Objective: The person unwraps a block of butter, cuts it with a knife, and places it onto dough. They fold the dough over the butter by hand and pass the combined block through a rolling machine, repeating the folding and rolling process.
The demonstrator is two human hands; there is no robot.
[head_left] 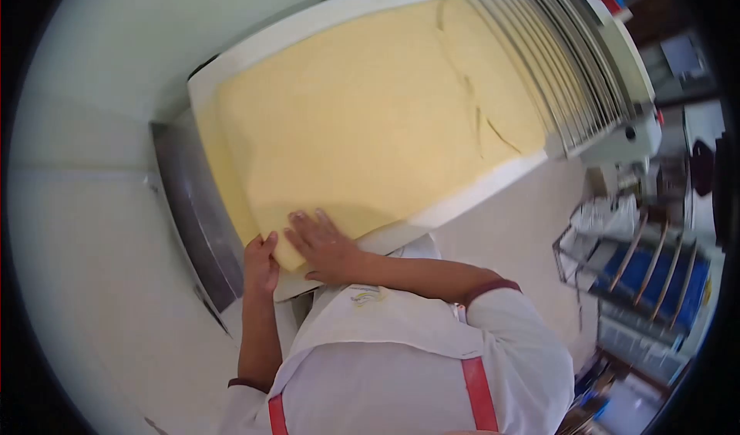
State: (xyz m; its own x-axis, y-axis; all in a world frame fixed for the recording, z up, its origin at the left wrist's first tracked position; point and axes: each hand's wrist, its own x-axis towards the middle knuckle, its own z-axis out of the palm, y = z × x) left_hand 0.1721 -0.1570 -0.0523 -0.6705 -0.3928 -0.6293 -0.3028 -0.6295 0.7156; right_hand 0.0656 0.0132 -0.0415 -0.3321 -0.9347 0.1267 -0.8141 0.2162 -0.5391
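A large sheet of pale yellow dough (347, 111) lies spread over the white belt (478, 192) of a dough sheeter. Its surface is smooth, apart from a few creases and slits toward the right end. Along the left side runs a deeper yellow band of dough (231, 180). At the near left corner, my left hand (261, 264) is closed on the dough's edge, thumb on top; its other fingers are partly hidden. Just right of it, my right hand (324, 248) rests flat on the dough, fingers spread.
A metal bar guard (555, 57) covers the belt's right end. On the left, a steel tray (196, 204) sits beside the belt against the pale wall. A rack with blue contents (655, 281) stands to the right across the floor. My white apron (370, 319) touches the belt's near side.
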